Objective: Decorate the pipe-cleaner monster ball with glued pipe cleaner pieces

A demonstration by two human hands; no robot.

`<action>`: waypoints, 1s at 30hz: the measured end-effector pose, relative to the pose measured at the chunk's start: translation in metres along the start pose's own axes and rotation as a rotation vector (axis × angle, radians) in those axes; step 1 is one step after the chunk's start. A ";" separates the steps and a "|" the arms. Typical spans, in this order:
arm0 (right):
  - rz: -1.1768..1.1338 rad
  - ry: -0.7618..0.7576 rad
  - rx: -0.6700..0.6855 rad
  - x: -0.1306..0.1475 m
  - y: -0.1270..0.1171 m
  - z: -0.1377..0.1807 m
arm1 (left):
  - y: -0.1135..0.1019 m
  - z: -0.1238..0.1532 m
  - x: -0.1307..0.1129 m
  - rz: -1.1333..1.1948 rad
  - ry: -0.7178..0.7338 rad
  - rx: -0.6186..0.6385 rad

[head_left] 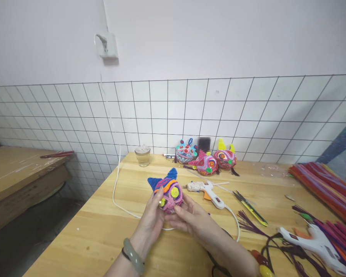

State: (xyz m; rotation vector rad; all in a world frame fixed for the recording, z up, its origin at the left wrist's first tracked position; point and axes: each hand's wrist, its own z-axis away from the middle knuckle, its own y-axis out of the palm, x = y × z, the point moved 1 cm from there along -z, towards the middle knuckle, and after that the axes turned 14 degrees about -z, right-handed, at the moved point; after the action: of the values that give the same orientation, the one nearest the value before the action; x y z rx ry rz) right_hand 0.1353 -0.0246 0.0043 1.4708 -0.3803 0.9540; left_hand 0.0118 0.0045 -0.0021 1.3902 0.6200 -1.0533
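A small pipe-cleaner craft head (167, 191), pink with blue ears, an orange band and a yellow-green eye disc, is held above the wooden table (103, 227). My left hand (152, 219) grips its left side, thumb on its front; a green bangle sits on that wrist. My right hand (190, 218) cups it from below and the right, fingers curled under it.
A white glue gun (206, 189) with its cable lies just behind. Three finished craft heads (206, 158) stand by the tiled wall beside a glass jar (143, 155). Snips (250, 207), a second glue gun (317, 242) and bundles of pipe cleaners (325, 184) lie at right.
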 end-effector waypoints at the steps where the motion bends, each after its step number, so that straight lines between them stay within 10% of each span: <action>1: 0.077 0.024 -0.006 0.005 -0.002 0.001 | -0.001 -0.001 -0.001 0.051 -0.005 0.008; 14: 0.893 -0.232 -0.205 0.071 -0.005 0.026 | -0.004 -0.004 -0.005 0.151 -0.074 -0.012; 30: 0.919 -0.476 -0.362 0.111 -0.020 0.041 | -0.013 -0.010 -0.008 0.087 -0.042 -0.031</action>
State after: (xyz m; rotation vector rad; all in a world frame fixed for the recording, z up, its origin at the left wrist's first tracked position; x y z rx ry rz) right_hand 0.2299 -0.0260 0.0785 1.1545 -1.5863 1.1351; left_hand -0.0006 0.0172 -0.0028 1.3523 0.5387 -0.9975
